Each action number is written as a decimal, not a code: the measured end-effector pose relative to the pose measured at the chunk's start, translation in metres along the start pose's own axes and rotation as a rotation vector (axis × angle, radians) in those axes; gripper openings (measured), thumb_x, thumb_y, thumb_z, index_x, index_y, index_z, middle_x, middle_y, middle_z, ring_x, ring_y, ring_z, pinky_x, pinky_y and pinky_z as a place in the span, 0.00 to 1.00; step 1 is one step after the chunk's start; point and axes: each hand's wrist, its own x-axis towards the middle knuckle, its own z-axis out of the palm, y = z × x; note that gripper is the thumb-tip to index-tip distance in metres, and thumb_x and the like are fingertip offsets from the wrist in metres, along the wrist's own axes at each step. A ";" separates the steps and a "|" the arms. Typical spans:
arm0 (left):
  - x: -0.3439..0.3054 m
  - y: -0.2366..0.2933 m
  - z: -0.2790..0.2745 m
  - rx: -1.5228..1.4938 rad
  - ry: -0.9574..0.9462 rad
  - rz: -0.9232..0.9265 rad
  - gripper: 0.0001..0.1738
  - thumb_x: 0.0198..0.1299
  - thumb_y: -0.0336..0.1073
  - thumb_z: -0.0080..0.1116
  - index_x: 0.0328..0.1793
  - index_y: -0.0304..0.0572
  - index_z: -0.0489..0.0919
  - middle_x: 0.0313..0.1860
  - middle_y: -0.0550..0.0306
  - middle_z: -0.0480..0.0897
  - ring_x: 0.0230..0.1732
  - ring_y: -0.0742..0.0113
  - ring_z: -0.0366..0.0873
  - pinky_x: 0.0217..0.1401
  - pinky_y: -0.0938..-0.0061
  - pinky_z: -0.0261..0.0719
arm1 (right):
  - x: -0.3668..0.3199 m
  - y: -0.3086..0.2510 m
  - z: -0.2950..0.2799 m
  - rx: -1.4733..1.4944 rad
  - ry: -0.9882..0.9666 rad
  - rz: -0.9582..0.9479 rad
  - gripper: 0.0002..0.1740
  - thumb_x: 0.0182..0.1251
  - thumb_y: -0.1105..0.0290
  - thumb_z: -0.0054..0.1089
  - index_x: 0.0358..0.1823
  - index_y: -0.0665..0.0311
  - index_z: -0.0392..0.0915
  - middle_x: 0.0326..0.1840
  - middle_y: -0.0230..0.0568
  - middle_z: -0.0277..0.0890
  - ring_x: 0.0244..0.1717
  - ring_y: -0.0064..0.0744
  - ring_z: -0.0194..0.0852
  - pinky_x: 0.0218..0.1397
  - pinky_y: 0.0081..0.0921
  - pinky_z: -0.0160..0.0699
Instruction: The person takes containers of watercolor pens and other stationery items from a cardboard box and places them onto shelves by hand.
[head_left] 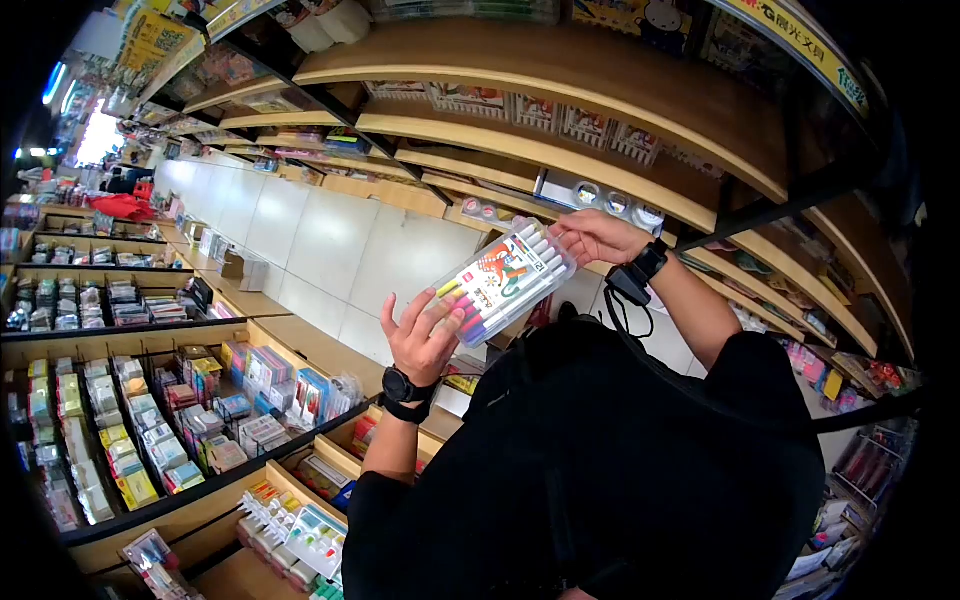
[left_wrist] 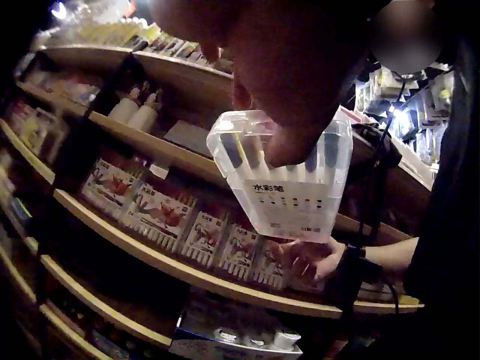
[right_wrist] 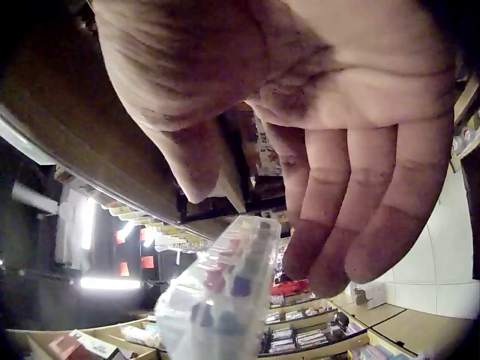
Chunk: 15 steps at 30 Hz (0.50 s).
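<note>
A clear plastic case of markers (head_left: 505,275) with white barrels and coloured ends is held tilted in front of the body. My left hand (head_left: 425,340) grips its lower left part, fingers over the front. In the left wrist view that hand (left_wrist: 289,67) reaches over the see-through case (left_wrist: 289,199), whose printed label faces the camera. My right hand (head_left: 600,238) is at the case's upper end, fingers loosely bent; whether they touch it is unclear. The right wrist view shows that hand (right_wrist: 300,135) with thumb and fingers apart, the case (right_wrist: 225,292) beyond them.
Wooden shelves (head_left: 560,125) stand along the top and right, with similar marker packs (left_wrist: 161,214) on one. Sectioned display bins (head_left: 190,420) full of small packaged goods lie at the left. A white tiled aisle floor (head_left: 310,235) runs between them.
</note>
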 end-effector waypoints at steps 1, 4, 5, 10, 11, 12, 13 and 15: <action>0.001 -0.001 0.001 0.007 0.012 0.008 0.12 0.43 0.33 0.64 0.35 0.55 0.78 0.42 0.67 0.80 0.54 0.63 0.72 0.66 0.53 0.50 | 0.001 0.001 -0.003 -0.022 -0.056 -0.033 0.23 0.69 0.57 0.43 0.51 0.71 0.69 0.38 0.42 0.78 0.34 0.26 0.79 0.36 0.21 0.79; 0.000 -0.003 0.002 -0.004 0.030 0.028 0.11 0.44 0.34 0.65 0.35 0.57 0.78 0.45 0.67 0.80 0.56 0.62 0.71 0.66 0.56 0.51 | 0.000 0.001 -0.001 -0.129 -0.090 -0.113 0.21 0.69 0.62 0.46 0.55 0.71 0.66 0.47 0.42 0.75 0.44 0.24 0.76 0.44 0.21 0.77; 0.002 -0.002 0.002 -0.014 0.038 0.046 0.11 0.44 0.34 0.65 0.35 0.57 0.77 0.46 0.67 0.79 0.57 0.61 0.70 0.66 0.57 0.51 | 0.000 0.000 0.003 -0.214 -0.075 -0.168 0.21 0.67 0.64 0.48 0.56 0.70 0.66 0.51 0.43 0.72 0.48 0.23 0.73 0.46 0.20 0.76; 0.014 -0.004 0.006 -0.057 0.088 0.111 0.17 0.42 0.35 0.66 0.41 0.65 0.80 0.59 0.56 0.70 0.60 0.56 0.66 0.59 0.60 0.65 | 0.002 -0.010 0.014 -0.578 -0.260 0.006 0.28 0.57 0.74 0.60 0.60 0.70 0.64 0.55 0.41 0.70 0.53 0.23 0.69 0.53 0.18 0.70; 0.017 -0.005 0.009 -0.055 0.089 0.096 0.17 0.42 0.35 0.66 0.41 0.65 0.80 0.59 0.56 0.70 0.60 0.56 0.66 0.59 0.60 0.65 | 0.001 -0.011 0.018 -0.581 -0.267 0.019 0.28 0.57 0.74 0.60 0.60 0.70 0.64 0.55 0.41 0.70 0.53 0.23 0.69 0.53 0.18 0.70; 0.020 -0.005 0.013 -0.118 0.096 0.146 0.17 0.42 0.35 0.66 0.41 0.64 0.80 0.59 0.57 0.70 0.60 0.56 0.66 0.58 0.60 0.66 | 0.001 -0.013 0.022 -0.691 -0.314 0.054 0.28 0.56 0.74 0.61 0.60 0.71 0.64 0.53 0.41 0.72 0.51 0.23 0.70 0.53 0.19 0.70; 0.023 -0.007 0.016 -0.175 0.103 0.195 0.17 0.43 0.34 0.65 0.41 0.64 0.80 0.58 0.58 0.71 0.60 0.57 0.66 0.57 0.61 0.67 | 0.006 -0.013 0.025 -0.803 -0.369 0.086 0.29 0.55 0.75 0.62 0.59 0.71 0.65 0.50 0.40 0.74 0.49 0.22 0.71 0.52 0.19 0.71; 0.034 -0.007 0.014 -0.179 0.081 0.271 0.15 0.44 0.33 0.60 0.41 0.62 0.79 0.58 0.60 0.71 0.59 0.60 0.67 0.57 0.64 0.69 | 0.008 -0.011 0.026 -0.746 -0.363 0.182 0.27 0.52 0.75 0.65 0.56 0.71 0.68 0.45 0.38 0.77 0.42 0.20 0.73 0.48 0.19 0.73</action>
